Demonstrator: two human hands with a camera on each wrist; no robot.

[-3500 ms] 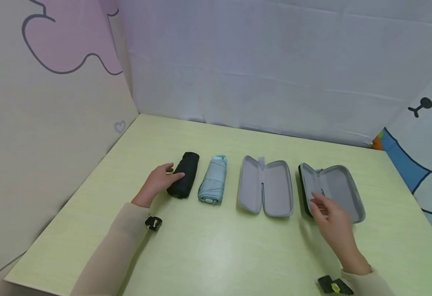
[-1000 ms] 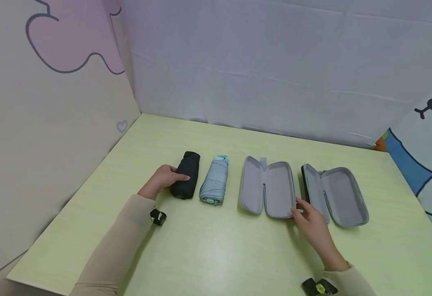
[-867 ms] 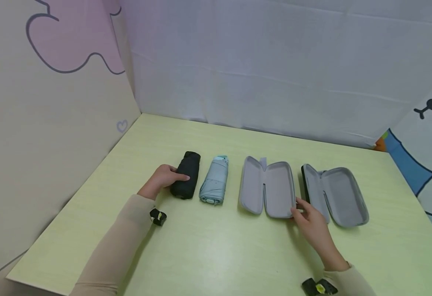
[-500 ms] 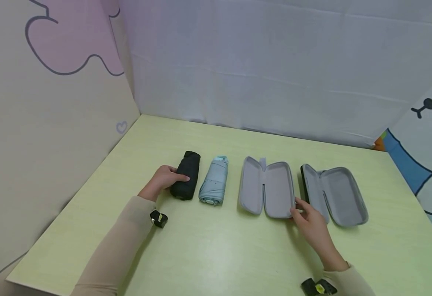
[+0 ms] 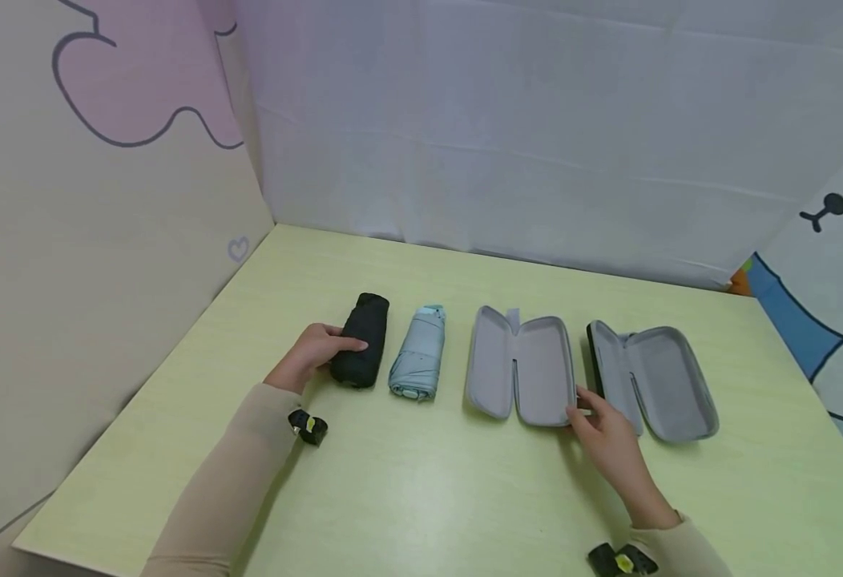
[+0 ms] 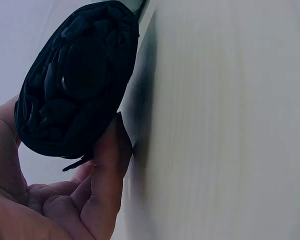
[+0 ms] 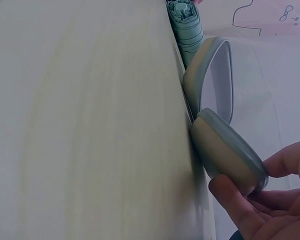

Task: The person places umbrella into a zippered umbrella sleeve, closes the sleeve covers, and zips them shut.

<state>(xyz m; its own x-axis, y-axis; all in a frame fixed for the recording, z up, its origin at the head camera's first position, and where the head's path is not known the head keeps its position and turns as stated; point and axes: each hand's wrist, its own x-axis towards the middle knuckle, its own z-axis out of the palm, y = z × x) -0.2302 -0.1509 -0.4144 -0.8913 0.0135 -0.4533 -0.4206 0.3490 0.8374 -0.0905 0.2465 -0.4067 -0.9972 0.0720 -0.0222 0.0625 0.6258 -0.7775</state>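
Observation:
My left hand (image 5: 318, 350) grips a black folded umbrella (image 5: 365, 332), its thumb lying over the top. The left wrist view looks at the end of the black umbrella (image 6: 82, 75), with fingers curled under it near the tabletop. Just right of it lies a light blue folded umbrella (image 5: 418, 353). With thumb and fingers, my right hand (image 5: 612, 445) pinches the near right corner of a spread-open case (image 5: 546, 369) lined in grey. From the right wrist, this case (image 7: 225, 150) shows a beige outside with a grey-green rim.
A second spread-open grey-lined case (image 5: 670, 385), dark on its outer left side, lies right of my right hand. Everything rests on a pale yellow-green table (image 5: 393, 489). A white cloth (image 5: 501, 128) hangs behind it, and a light wall (image 5: 104, 296) borders the left side.
Since the earliest frame, my right hand has moved left from the far right case to the other case's corner. My left hand has closed on the black umbrella. The last second shows almost no motion.

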